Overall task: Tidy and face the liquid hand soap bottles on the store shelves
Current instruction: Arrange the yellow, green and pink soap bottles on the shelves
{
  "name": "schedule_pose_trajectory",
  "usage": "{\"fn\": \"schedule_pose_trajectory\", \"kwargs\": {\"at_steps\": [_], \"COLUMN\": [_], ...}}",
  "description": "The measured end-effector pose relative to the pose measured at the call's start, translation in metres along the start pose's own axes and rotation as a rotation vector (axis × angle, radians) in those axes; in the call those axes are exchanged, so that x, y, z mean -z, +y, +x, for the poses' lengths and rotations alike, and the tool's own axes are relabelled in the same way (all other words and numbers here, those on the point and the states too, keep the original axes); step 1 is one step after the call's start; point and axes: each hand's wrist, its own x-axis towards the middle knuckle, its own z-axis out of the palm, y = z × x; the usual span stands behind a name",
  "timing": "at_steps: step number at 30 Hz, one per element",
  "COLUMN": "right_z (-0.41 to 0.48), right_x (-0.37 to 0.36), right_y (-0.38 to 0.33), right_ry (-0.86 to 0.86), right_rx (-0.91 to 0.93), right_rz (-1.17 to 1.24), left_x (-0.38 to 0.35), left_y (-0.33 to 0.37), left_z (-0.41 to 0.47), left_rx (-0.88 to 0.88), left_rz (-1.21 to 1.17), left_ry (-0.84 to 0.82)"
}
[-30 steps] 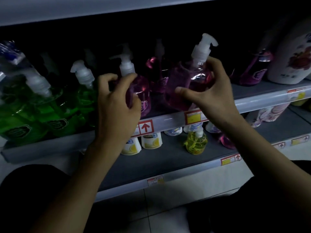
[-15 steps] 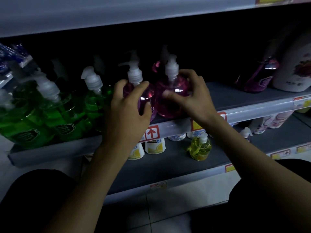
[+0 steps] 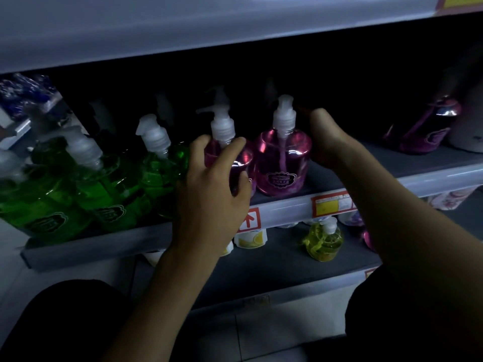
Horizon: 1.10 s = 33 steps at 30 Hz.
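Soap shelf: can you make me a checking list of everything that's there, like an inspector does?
Surface: grey shelf, dimly lit, bare on its right half.
Job's things: right pink bottle upright, label to the front; left pink bottle beside it; green bottles crowded and leaning at the left.
Clutter: purple bottle tilted at the far right; yellow bottle and lemon tubs on the lower shelf.
Grippers: left hand grips the left pink bottle; right hand at the right pink bottle's side, fingers hidden.
Cables: nothing seen.
Surroundings: price tag on the rail, tiled floor below.
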Motion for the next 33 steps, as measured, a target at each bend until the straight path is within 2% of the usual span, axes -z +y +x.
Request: {"fn": "schedule_pose_trajectory", "kwargs": {"at_steps": [7,9,11,13,17,20,23,25,27,29,31,33], "right_z": [-0.005,-0.013,-0.021,-0.031,-0.072,-0.095,-0.096,-0.096,-0.097,-0.096,-0.092,-0.084], "right_x": [0.001,0.002,0.004,0.004,0.003,0.031,0.091,0.128,0.151,0.167,0.176,0.185], "right_y": [0.0,-0.002,-0.002,0.001,0.015,0.015,0.009,0.004,0.001,0.002,0.003,0.004], "right_ry": [-0.022,-0.033,-0.005,0.072,0.271,0.39,0.718,0.851,0.866,0.831,0.818,0.848], "right_rx": [0.013,0.042,0.062,0.111,0.23,0.229,0.237,0.197,0.147,0.118,0.116,0.12], "right_rz": [0.04,-0.015,-0.177,-0.331,-0.471,-0.69,-0.79,-0.815,-0.842,-0.893,-0.856,-0.781], "left_x": [0.0,0.0,0.001,0.0,-0.007,-0.014,-0.027,-0.038,-0.045,-0.047,-0.047,-0.052], "left_y": [0.0,-0.001,-0.001,0.001,0.005,0.015,0.026,0.035,0.044,0.052,0.063,0.083], "left_z": [-0.001,-0.001,-0.001,-0.001,-0.005,-0.013,-0.017,-0.016,-0.012,-0.007,-0.006,-0.008], "left_rx": [-0.028,-0.03,-0.033,-0.035,-0.007,-0.101,-0.249,-0.269,-0.231,-0.211,-0.289,-0.39], "left_rz": [-0.032,-0.041,-0.043,-0.041,-0.04,-0.07,-0.101,-0.092,-0.063,-0.056,-0.112,-0.172], "left_ry": [-0.017,-0.015,-0.013,-0.012,0.035,0.117,0.008,-0.12,-0.158,-0.105,-0.007,0.016]}}
